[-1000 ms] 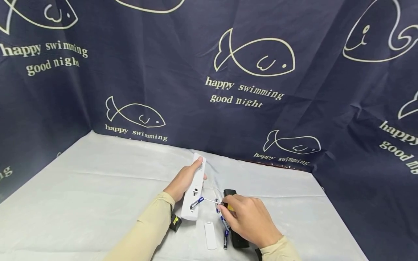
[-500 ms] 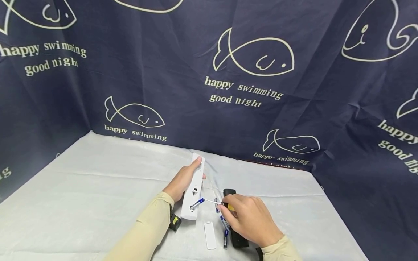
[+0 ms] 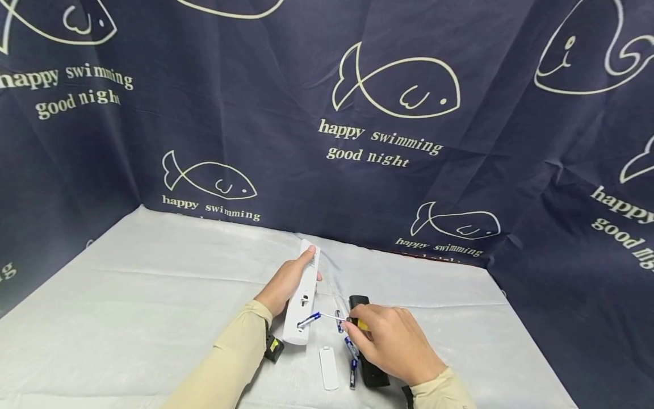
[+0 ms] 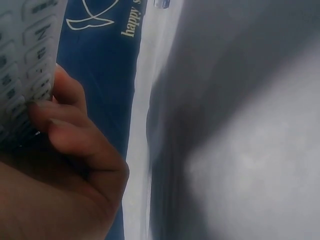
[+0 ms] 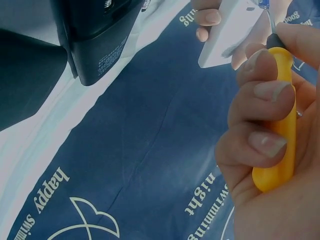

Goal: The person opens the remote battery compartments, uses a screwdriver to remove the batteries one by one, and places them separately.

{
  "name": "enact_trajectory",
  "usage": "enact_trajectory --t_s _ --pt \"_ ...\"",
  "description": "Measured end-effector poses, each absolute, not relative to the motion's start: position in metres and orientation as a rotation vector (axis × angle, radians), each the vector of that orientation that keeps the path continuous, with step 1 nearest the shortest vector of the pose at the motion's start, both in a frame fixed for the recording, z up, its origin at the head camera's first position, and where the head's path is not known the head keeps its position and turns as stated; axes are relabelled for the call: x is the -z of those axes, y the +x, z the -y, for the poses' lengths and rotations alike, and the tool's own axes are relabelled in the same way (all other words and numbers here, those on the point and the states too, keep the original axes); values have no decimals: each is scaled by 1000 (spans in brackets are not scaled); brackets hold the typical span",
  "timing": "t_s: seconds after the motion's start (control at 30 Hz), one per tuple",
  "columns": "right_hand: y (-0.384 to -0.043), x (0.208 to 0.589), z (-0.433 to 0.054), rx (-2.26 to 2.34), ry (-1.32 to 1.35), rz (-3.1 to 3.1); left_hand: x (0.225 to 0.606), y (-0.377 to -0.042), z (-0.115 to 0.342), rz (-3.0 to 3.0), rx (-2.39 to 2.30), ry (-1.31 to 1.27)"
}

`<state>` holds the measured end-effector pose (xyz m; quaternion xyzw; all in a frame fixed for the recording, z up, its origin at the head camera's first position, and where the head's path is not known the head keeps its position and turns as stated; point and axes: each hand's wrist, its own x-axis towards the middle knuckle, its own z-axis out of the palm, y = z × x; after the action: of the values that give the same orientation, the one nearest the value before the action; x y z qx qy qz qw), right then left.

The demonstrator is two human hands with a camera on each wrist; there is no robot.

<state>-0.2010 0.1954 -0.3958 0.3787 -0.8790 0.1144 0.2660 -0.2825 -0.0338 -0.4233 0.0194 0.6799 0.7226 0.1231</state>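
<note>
My left hand grips a white remote control, back side up and slanting, thumb near its far end. In the left wrist view its buttons face my curled fingers. The battery compartment is uncovered. One blue battery sticks out from its near end, tilted to the right. My right hand holds a screwdriver by its yellow handle, fingers curled round it. The thin shaft reaches left, its tip right at the battery's raised end.
A white battery cover lies on the pale cloth in front. Several blue batteries lie to its right, beside a black remote control partly hidden under my right hand. A dark blue fish-print curtain hangs behind.
The raised end of the blue battery has swung slightly to the right and lower, along with the screwdriver tip. My left hand and the white remote stay nearly still.
</note>
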Motion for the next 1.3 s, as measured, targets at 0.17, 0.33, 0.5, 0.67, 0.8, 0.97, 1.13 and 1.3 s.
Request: enact_trajectory --t_s 0.17,0.33,0.5,0.67,0.8,0.97,1.13,1.3 --pt "-202 396 -195 -301 1025 2389 424 -282 36 -1998 -2109 44" --pt "-202 396 -195 -290 1020 2400 424 -282 36 -2018 -2110 31" --pt "-202 394 -195 -266 1012 2430 423 -283 36 -2019 -2113 26" --pt "-201 394 -196 -259 1005 2456 421 -283 34 -2013 -2114 28" --pt "-201 395 -197 -262 996 2471 421 -282 34 -2022 -2109 26" --pt "-201 395 -198 -262 992 2477 421 -282 33 -2028 -2111 29" --pt "-201 395 -198 -260 987 2483 421 -282 33 -2027 -2113 28" --pt "-201 395 -198 -253 975 2494 420 -282 33 -2051 -2100 13"
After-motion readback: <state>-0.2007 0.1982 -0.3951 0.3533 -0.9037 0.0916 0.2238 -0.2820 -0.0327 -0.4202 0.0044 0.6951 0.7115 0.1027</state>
